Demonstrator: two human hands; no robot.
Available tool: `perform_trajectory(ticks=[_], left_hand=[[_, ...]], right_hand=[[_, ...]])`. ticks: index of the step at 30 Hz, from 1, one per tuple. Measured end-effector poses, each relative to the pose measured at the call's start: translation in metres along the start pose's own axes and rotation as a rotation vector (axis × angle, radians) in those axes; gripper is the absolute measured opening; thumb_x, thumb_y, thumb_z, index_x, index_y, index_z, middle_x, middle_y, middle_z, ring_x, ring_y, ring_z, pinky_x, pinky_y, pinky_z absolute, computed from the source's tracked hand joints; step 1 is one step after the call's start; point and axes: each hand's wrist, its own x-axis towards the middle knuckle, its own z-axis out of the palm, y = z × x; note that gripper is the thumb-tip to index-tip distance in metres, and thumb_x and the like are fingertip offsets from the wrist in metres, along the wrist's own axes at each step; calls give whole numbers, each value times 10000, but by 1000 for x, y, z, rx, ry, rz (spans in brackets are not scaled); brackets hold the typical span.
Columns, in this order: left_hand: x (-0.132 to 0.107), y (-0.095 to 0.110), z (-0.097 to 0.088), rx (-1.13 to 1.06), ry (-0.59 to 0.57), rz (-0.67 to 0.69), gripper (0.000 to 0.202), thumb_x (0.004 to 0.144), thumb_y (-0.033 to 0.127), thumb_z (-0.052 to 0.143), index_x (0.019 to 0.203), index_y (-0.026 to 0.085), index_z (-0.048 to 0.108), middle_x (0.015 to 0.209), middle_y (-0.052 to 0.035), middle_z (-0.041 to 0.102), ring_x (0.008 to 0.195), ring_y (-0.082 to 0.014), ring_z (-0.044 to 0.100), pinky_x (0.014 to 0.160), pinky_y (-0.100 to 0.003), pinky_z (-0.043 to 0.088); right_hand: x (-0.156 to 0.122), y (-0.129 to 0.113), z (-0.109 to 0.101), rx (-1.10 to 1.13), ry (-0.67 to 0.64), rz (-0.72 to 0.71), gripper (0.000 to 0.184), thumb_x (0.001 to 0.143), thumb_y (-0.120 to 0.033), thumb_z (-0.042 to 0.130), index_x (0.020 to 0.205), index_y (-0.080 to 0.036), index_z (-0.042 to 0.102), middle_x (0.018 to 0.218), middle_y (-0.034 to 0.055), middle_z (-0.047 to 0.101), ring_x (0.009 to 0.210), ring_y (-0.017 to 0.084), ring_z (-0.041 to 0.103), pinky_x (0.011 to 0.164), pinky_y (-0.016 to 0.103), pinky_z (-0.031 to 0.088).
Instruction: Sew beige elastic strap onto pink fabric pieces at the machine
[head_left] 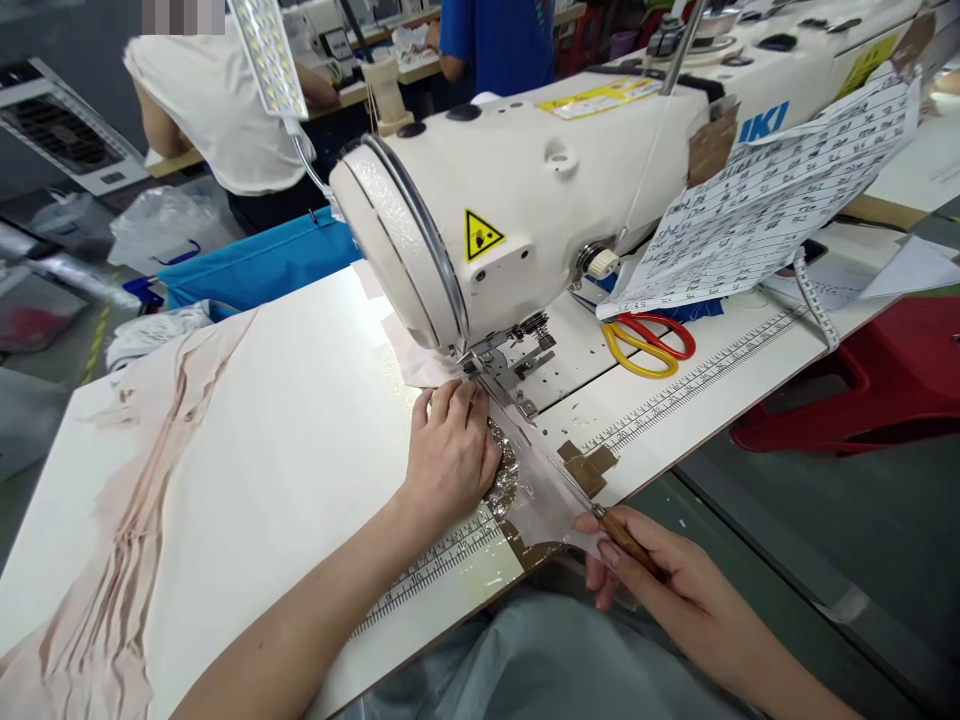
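**While Left Hand (448, 445) Sits at Needle Area (474, 362), Right Hand (660, 570) Grips Wooden-Handled Tool (628, 538)**

As a strip of sheer pale fabric (544, 505) runs from the needle area of a white sewing machine (555, 180) toward the table's front edge, the person's two bare hands work on either side of it. The left hand lies palm down just in front of the needle area, its fingers bent and close together, with the thumb toward the fabric. Whether those fingers pinch the fabric or only press down cannot be told, since the hand covers their undersides.

The right hand is at the front edge, its thumb and fingers closed around the wooden handle. The tool's thin metal shaft points back toward the machine, along the fabric's right side. One fingertip is at the fabric's near corner; whether it also grips the cloth is unclear.

Brown tape (589, 468) is stuck to the white table (285, 430) beside the shaft, and a printed ruler (697, 380) runs to the right of it. Scissors (646, 345) with one red and one yellow handle lie near a large sheet of paper (765, 210) covered in rows of marks. A pleated length of pale pink cloth (142, 530) stretches along the table's left side. Beyond the machine are a person in a white top (217, 120) and another in a blue shirt (497, 40).
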Motion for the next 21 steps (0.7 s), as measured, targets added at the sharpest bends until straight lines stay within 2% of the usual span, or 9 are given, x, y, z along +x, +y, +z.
perform_trajectory(ticks=[5,14,18,21], left_hand=[[-1,3,2,-5,18,22,434,951,275,401,1272,56,594,1302,-196,580,1253,-340,472,1056,-514,383],[-4,5,2,-78,42,30,405,922,235,410,1238,59,593,1259,-187,585,1222,-329,476,1030,-496,407],[-4,4,2,-94,25,22,402,921,235,409,1241,72,590,1265,-184,576,1225,-329,467,1020,-496,416],[-3,4,1,-95,-3,12,409,925,241,415,1254,67,584,1277,-184,567,1232,-334,460,1029,-495,413]], right_hand=[[-4,6,-7,-20,14,-31,337,958,-482,498,1033,-172,606,747,26,637,590,147,625,569,265,533],[-8,9,-10,10,35,-63,313,976,-450,488,1117,-183,570,758,21,649,586,142,633,579,265,544],[-10,12,-13,6,75,-54,361,974,-470,485,1187,-182,533,765,29,665,611,160,643,603,284,558],[-12,14,-16,-31,109,-19,341,985,-462,458,1191,-199,530,815,42,686,698,177,665,675,299,567]])
